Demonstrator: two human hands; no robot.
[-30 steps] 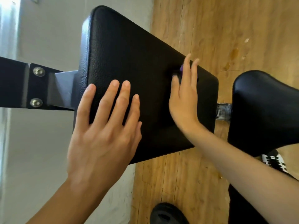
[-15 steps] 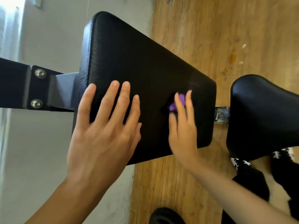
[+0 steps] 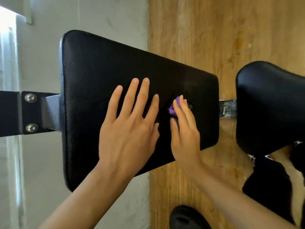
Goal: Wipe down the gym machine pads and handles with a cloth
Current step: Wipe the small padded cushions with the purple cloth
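A large black padded backrest [image 3: 102, 76] fills the middle of the head view. My left hand [image 3: 130, 129] lies flat on it with fingers spread and straight. Just to its right, my right hand [image 3: 184, 129] presses a small purple cloth [image 3: 173, 108] against the pad with straight fingers; most of the cloth is hidden under them. A second black pad, the seat [image 3: 270, 106], sits at the right, joined to the backrest by a metal bracket [image 3: 227, 108].
A black steel frame arm with two bolts [image 3: 30, 113] holds the backrest from the left. Behind it are a pale wall [image 3: 82, 14] and a bright window edge. Wooden floor [image 3: 206, 38] lies below, with my dark shoe [image 3: 186, 219] and dark clothing [image 3: 270, 182] at the bottom right.
My right hand slid the purple cloth down the pad from its upper right edge to the middle, ending beside my left hand. The left hand stayed flat on the pad.
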